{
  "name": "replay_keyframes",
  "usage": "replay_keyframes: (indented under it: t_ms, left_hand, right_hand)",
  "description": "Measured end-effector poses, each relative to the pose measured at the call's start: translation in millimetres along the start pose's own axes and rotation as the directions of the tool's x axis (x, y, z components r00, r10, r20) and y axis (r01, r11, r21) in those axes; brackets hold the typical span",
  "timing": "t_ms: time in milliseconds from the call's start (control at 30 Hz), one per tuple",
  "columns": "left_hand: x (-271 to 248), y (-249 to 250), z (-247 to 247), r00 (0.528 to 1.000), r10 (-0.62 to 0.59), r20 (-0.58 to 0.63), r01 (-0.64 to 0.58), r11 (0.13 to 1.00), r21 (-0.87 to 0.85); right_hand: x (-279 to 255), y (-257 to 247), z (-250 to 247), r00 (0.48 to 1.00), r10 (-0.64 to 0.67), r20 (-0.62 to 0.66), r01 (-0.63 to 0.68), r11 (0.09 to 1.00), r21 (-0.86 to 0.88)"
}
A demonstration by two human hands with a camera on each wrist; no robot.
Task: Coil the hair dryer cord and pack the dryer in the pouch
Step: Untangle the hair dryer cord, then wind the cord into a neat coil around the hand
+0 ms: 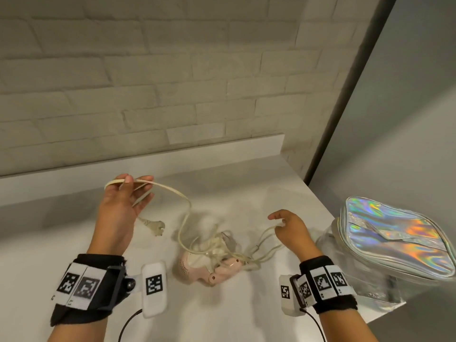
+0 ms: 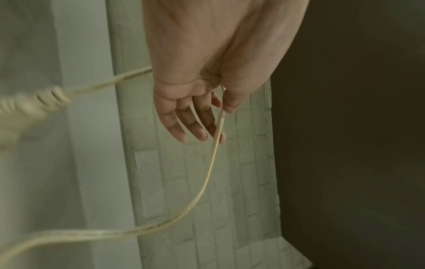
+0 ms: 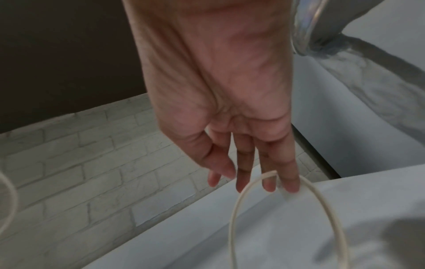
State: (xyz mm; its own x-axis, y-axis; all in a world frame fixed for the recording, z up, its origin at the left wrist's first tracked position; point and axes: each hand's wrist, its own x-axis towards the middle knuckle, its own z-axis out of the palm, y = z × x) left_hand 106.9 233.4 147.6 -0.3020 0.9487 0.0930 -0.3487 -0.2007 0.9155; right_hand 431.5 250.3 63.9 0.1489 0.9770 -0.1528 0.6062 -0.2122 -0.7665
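White counter (image 1: pixel 246 304) holds the shiny holographic pouch (image 1: pixel 394 233) far right and the pink dryer (image 1: pixel 197 265) in the middle. Left hand (image 1: pixel 121 208) pinches the cord (image 1: pixel 182 201) near its dangling plug (image 1: pixel 154 227); right hand (image 1: pixel 291 228) has a loop hooked over its fingers.

black wrist straps (image 1: pixel 81 287) | white square-code tags (image 1: pixel 320 282) | black cables (image 1: pixel 128 322)

dryer (image 1: pixel 204 266) on counter (image 1: pixel 246 317), pouch (image 1: pixel 385 243) right

Pink dryer (image 1: pixel 197 267), tangled cream cord (image 1: pixel 183 213), holographic pouch (image 1: pixel 392 238).
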Motion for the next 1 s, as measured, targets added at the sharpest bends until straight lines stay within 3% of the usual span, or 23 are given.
replay_keyframes:
  t_ms: [100, 167, 233, 300, 400, 467, 500, 533, 633, 700, 767, 900, 933, 1000]
  left_hand:
    - [1, -16, -19, 0.994, -0.037, -0.099, 0.045, 0.996, 0.080]
    - [1, -29, -31, 0.986, -0.084, -0.143, 0.086, 0.996, 0.007]
    - [-1, -40, -42, 0.977, -0.101, -0.190, 0.088, 0.993, -0.078]
    - [-3, -47, -50, 0.968, -0.119, -0.223, 0.110, 0.992, -0.054]
    - [-10, -48, -55, 0.927, -0.308, -0.214, 0.346, 0.923, 0.169]
    - [-19, -49, -48, 0.875, -0.446, -0.186, 0.483, 0.787, 0.384]
    - [-26, -49, -40, 0.869, -0.472, -0.151, 0.480, 0.725, 0.494]
    - [-33, -51, -30, 0.885, -0.455, -0.099, 0.418, 0.682, 0.600]
    - [-44, -64, 0, 0.955, -0.270, 0.126, 0.076, 0.628, 0.774]
    - [-38, -79, 13, 0.948, -0.170, 0.268, -0.120, 0.591, 0.798]
    - [-21, -99, 20, 0.911, -0.164, 0.378, -0.241, 0.532, 0.812]
    - [19, -130, 29, 0.877, -0.300, 0.375, -0.215, 0.454, 0.865]
    - [27, -135, 29, 0.866, -0.345, 0.362, -0.210, 0.405, 0.890]
    - [42, -141, 29, 0.844, -0.441, 0.304, -0.228, 0.216, 0.949]
  right_hand:
    - [-13, -5, 12, 0.992, -0.111, 0.054, 0.118, 0.981, -0.156]
    - [-19, -7, 24, 0.968, -0.194, 0.160, 0.226, 0.950, -0.217]
    - [-24, -6, 34, 0.928, -0.151, 0.341, 0.229, 0.952, -0.204]
    - [-27, -2, 38, 0.878, -0.067, 0.474, 0.206, 0.946, -0.249]
    - [-26, 7, 33, 0.858, 0.019, 0.514, 0.196, 0.912, -0.360]
    - [-25, 9, 29, 0.847, 0.040, 0.530, 0.233, 0.869, -0.437]
    - [-24, 8, 29, 0.838, 0.044, 0.543, 0.253, 0.852, -0.459]
    - [-23, 7, 31, 0.834, 0.042, 0.550, 0.261, 0.848, -0.461]
    - [-24, 2, 38, 0.852, -0.010, 0.524, 0.234, 0.901, -0.365]
    - [-26, 0, 40, 0.875, -0.082, 0.476, 0.206, 0.955, -0.213]
    - [-27, -3, 39, 0.888, -0.141, 0.438, 0.197, 0.977, -0.084]
    - [-28, -8, 39, 0.896, -0.191, 0.401, 0.232, 0.971, -0.057]
    - [-28, -9, 40, 0.897, -0.194, 0.397, 0.235, 0.970, -0.056]
    - [-28, -10, 40, 0.902, -0.195, 0.386, 0.231, 0.972, -0.047]
